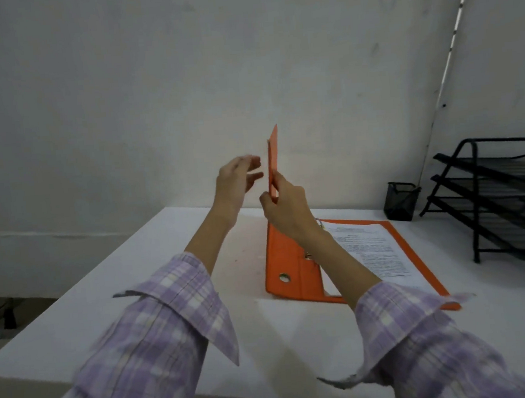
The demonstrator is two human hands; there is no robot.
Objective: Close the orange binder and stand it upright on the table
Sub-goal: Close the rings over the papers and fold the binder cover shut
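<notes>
Plaid sleeves [159, 342]; R hand [287, 211] pinching orange binder [292, 268] cover upright, L hand [238, 182] open beside.

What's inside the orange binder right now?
A stack of printed papers lies on the flat back cover of the orange binder, on the ring mechanism. The right hand and forearm cover part of the rings; anything under the papers is hidden.

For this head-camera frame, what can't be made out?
- Text on the papers in the orange binder: too small and blurred to read.
- Binder ring mechanism: mostly hidden behind the right hand and forearm.
- Left hand: fingers motion-blurred; contact with the raised cover unclear.
- Black tray rack: cut off by the right edge.
- Black mesh cup: contents not visible.
</notes>
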